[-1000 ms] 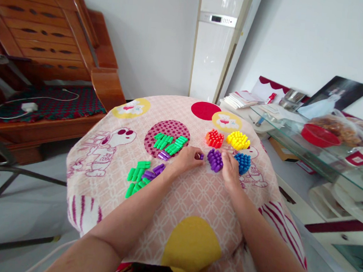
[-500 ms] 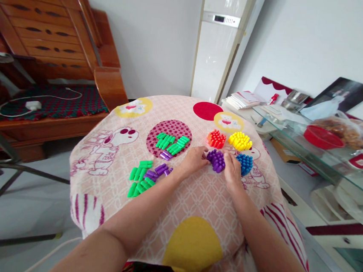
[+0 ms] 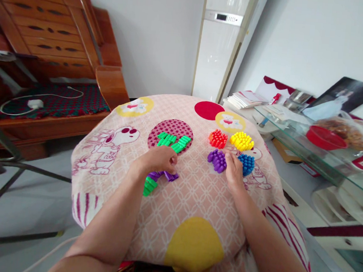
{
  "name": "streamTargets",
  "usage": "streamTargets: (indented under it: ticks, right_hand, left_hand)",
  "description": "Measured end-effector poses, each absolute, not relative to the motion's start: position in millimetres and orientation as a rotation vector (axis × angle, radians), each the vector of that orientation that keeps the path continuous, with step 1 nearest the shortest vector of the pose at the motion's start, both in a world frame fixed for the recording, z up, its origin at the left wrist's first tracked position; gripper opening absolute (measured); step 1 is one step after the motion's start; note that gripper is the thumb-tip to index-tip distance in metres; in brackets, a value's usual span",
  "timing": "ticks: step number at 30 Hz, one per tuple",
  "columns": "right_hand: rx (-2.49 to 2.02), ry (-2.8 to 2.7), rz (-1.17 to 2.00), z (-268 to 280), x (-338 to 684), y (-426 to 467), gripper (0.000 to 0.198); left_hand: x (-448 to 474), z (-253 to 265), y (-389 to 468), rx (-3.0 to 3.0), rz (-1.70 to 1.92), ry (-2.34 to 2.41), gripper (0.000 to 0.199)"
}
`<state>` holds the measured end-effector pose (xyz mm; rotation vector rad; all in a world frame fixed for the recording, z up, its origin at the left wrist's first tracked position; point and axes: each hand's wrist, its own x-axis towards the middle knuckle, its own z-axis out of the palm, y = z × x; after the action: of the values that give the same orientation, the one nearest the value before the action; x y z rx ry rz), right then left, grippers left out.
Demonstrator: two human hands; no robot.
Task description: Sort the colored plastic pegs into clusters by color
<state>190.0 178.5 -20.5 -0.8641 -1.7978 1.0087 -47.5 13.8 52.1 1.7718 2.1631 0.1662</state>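
Note:
My left hand (image 3: 161, 159) is over the left part of the table, fingers curled down with their tips close together. Whatever they hold, if anything, is hidden. Just below it lie purple plastic pieces (image 3: 170, 177) and green pieces (image 3: 150, 186); more green pieces (image 3: 167, 139) show beyond it. My right hand (image 3: 234, 172) rests with fingers fairly straight, touching or close to the right side of a purple cluster of upright pegs (image 3: 217, 161). A blue cluster (image 3: 246, 165) stands just right of that hand. Behind are a red cluster (image 3: 217, 138) and a yellow cluster (image 3: 242, 140).
A patterned cloth (image 3: 195, 197) covers the round table. To the right, a glass shelf (image 3: 300, 136) carries papers, a red bowl (image 3: 325, 138) and a bagged item. A wooden bench (image 3: 49, 42) stands at the left, with a metal-legged chair (image 3: 20, 172) nearer.
My left hand has left the purple cluster and moved left and down over the loose green and purple pieces. My right hand stays beside the cluster.

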Motion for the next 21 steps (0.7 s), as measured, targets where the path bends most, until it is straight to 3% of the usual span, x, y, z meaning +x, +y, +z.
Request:
streamTargets:
  ticks: [4,14,21]
  right_hand:
    - [-0.855,-1.791,1.011,-21,190,179,0.050]
    - [-0.876,-1.770,1.007,-23,190,181,0.047]
    - [-0.875,-1.777,0.998,-24,189,180,0.046]
  left_hand:
    - [-29,50,19,1.780,0.071,2.138,0.003]
    - [-27,53,16,1.806,0.070,2.157,0.018]
    - [-1,46,44,1.791,0.433,2.236,0.009]
